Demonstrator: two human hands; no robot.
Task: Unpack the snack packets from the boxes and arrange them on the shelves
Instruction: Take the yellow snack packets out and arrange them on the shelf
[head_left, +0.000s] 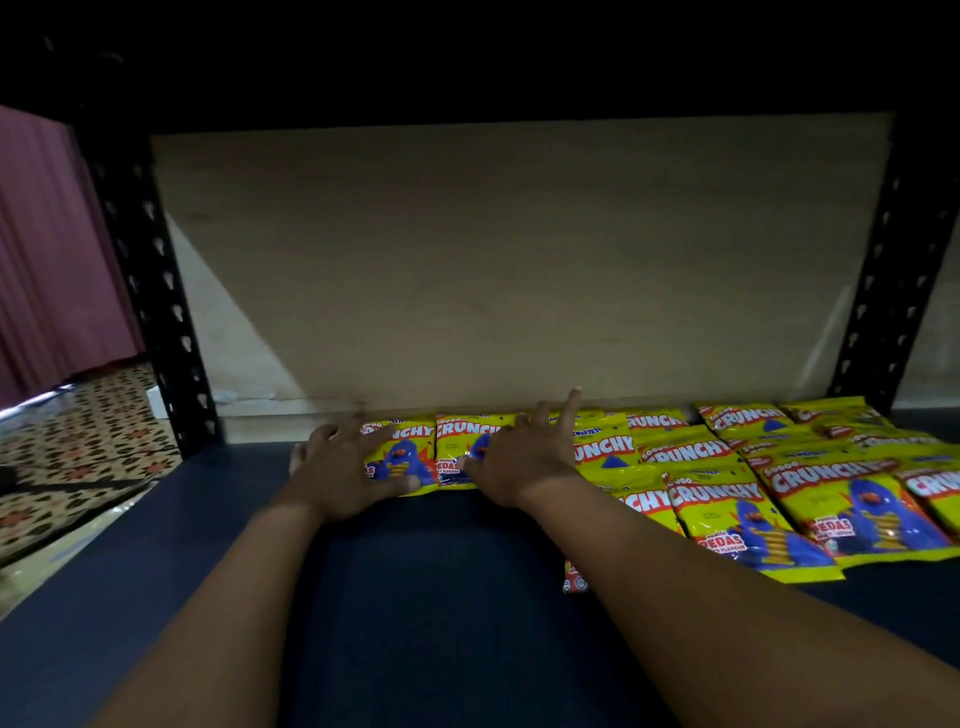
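Two bare hands reached deep into the shelf (156, 545), both flat and spread on yellow snack packets lying against the back board (519, 260). Under the left hand (345, 470), fingers splayed, lay the end packet (402, 457); under the right hand (519, 462), fingers likewise straight, lay the next packet (460, 452). To the right of the right hand, more packets (779, 493) overlapped in rows across the dark shelf. Left of the left hand stood a black slotted post (156, 291), with a patterned floor (78, 441) beyond it.

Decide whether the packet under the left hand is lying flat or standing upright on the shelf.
Lying flat: the packet rests face-up on the dark shelf, with the left hand spread over it.
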